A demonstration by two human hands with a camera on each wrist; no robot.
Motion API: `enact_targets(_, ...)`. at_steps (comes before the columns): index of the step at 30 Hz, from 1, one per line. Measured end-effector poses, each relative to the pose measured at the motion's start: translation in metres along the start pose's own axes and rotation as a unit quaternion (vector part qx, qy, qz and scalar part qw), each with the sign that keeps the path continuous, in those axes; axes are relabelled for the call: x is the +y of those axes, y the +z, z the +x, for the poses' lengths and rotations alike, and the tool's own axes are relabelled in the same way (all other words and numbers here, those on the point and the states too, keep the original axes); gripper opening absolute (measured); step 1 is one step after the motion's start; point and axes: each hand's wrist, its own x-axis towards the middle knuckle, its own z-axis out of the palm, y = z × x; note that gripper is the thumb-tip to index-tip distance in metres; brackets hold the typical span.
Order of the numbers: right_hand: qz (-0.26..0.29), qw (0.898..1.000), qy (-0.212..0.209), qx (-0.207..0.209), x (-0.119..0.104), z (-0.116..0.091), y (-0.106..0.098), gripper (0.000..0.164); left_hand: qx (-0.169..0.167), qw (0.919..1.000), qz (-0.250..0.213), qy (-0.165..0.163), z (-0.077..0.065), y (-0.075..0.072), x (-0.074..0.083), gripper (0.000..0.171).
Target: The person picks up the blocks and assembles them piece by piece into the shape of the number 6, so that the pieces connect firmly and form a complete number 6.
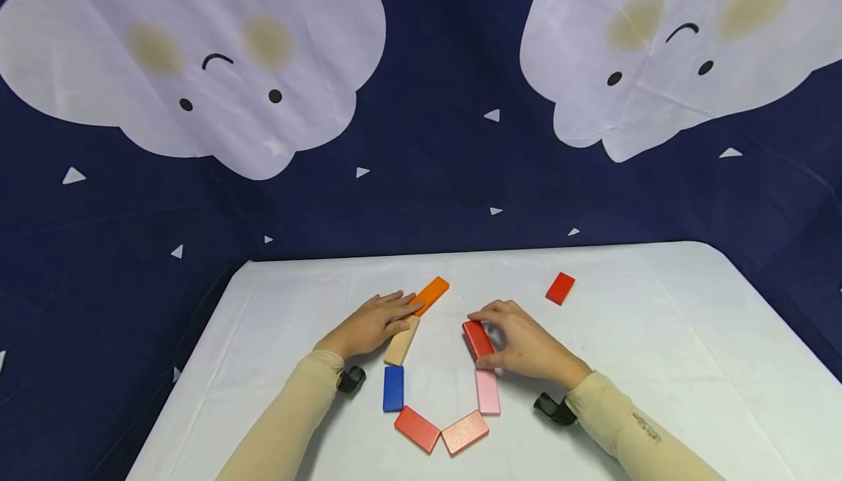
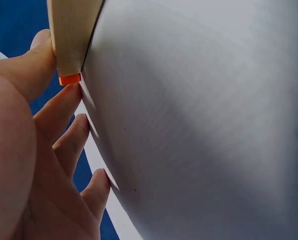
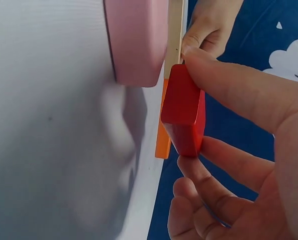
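Observation:
My right hand pinches a red block by its two ends between thumb and fingers. In the right wrist view this red block is off the table, just past the end of a pink block. My left hand rests with fingers extended at the joint of an orange block and a plain wooden block. The left wrist view has the thumb against the side of the wooden block, and the index fingertip at the orange block.
A blue block, a red block, a salmon block and the pink block continue the curve toward the near side. Another red block lies apart at the back right of the white table.

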Motion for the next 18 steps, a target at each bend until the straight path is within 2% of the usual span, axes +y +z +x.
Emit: enact_targets(18, -0.006, 0.999, -0.003, -0.032, 0.002, 0.0043, 0.004, 0.068, -0.008, 1.0, -0.001, -0.006, 0.0006, -0.001, 0.0003, 0.049)
